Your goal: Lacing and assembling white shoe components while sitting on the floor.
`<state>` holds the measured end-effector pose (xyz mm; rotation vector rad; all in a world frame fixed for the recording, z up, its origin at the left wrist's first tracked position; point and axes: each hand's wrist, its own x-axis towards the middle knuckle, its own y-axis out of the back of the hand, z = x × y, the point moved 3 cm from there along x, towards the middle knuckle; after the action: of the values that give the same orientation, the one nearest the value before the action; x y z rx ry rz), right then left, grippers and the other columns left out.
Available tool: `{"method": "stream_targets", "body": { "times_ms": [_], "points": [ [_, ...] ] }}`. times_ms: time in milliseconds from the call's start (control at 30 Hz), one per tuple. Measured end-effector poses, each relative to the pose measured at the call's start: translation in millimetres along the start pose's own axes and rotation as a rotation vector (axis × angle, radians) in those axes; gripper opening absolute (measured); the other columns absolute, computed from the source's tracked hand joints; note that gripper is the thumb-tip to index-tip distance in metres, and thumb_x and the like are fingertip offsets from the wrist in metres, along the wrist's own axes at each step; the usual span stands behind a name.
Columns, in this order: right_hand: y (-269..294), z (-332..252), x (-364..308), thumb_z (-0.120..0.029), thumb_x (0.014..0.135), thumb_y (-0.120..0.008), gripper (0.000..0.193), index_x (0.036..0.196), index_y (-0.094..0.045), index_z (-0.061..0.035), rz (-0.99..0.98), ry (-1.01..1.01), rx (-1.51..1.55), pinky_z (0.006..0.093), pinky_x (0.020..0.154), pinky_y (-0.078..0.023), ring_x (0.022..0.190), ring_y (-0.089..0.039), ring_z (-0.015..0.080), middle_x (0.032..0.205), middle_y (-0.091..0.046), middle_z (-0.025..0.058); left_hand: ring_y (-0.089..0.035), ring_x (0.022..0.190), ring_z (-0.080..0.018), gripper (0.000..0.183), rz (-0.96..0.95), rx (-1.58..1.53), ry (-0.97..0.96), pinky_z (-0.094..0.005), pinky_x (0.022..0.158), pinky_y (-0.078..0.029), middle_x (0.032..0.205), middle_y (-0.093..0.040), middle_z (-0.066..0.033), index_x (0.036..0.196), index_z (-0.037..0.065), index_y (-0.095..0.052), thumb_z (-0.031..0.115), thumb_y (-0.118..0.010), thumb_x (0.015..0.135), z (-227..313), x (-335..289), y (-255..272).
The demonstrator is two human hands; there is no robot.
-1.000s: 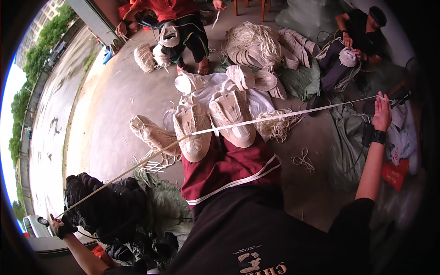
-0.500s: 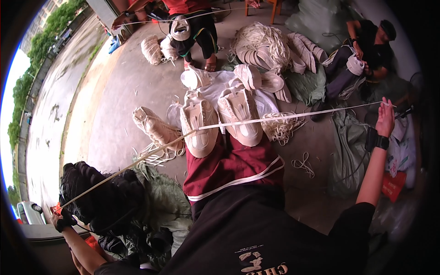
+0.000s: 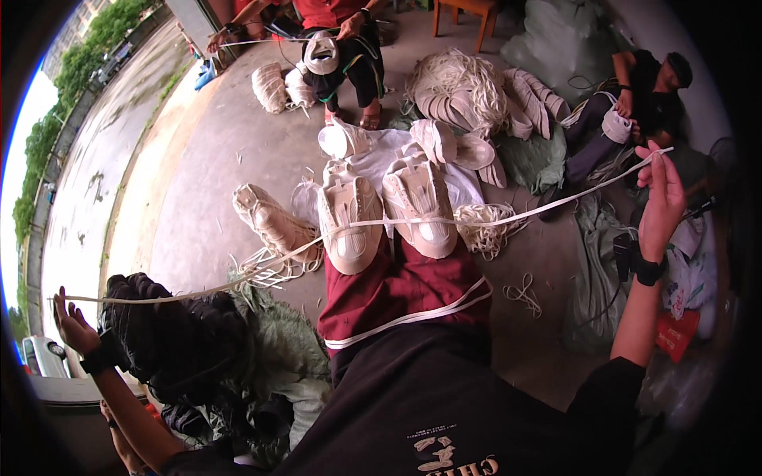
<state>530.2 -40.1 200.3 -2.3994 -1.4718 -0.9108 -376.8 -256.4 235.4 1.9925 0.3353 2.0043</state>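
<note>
Two cream sneakers, a left one (image 3: 346, 230) and a right one (image 3: 421, 208), rest side by side on my lap, toes toward me. A long pale shoelace (image 3: 548, 208) runs across both at the front of their lacing. Far out to the right, my right hand (image 3: 660, 198) pinches the lace close to one end, and a short tip sticks out past the fingers. At the far left, my left hand (image 3: 75, 327) is raised with the other end at its fingertips. The lace sags on both sides of the sneakers.
More cream sneakers (image 3: 274, 226) and a lace bundle (image 3: 486, 226) lie around my knees. A black coiled heap (image 3: 175, 333) sits at my left. Across from me, a person in red (image 3: 333, 12) and another in black (image 3: 655, 83) handle shoes. A large lace pile (image 3: 456, 87) lies beyond.
My left hand has risen and swung outward. My right hand has turned, its fingers closing round the lace near the tip. The lace, stretched straight before, now hangs slacker.
</note>
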Motion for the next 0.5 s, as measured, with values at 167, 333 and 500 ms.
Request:
{"method": "stream_targets", "body": {
  "times_ms": [167,333,500],
  "points": [
    [-86.3,-77.1,-42.3,-0.012,0.098,-0.055,0.025,0.114,-0.063,0.0052,-0.274,0.127,0.092,0.0186,0.068,-0.044,0.071,-0.051,0.0034,0.094,-0.070,0.0090,-0.042,0.075,-0.0025,0.029,-0.068,-0.588,0.576,-0.0179,0.070,-0.039,0.121,-0.060,-0.0054,0.125,0.000,-0.058,0.011,-0.052,0.099,143.0,77.9,-36.0],
    [-130.4,-126.0,-68.3,-0.009,0.096,-0.057,0.022,0.113,-0.063,0.0050,-0.484,0.092,0.349,0.0185,0.063,-0.045,0.067,-0.053,0.0039,0.091,-0.070,0.0109,-0.043,0.067,-0.0005,0.014,-0.343,-0.957,0.666,-0.0157,0.056,-0.034,0.104,-0.062,-0.0067,0.103,0.001,-0.059,0.012,-0.055,0.096,297.5,102.3,-70.7],
    [-161.5,-160.0,-104.3,-0.007,0.097,-0.055,0.022,0.114,-0.064,0.0034,-0.790,-0.136,0.524,0.0188,0.059,-0.046,0.064,-0.053,0.0023,0.094,-0.071,0.0066,-0.058,0.069,-0.0063,0.012,-0.701,-1.488,0.596,-0.0193,0.059,-0.046,0.096,-0.067,-0.0135,0.093,0.000,-0.056,0.002,-0.067,0.088,396.6,96.7,-82.6]
  ]
}}
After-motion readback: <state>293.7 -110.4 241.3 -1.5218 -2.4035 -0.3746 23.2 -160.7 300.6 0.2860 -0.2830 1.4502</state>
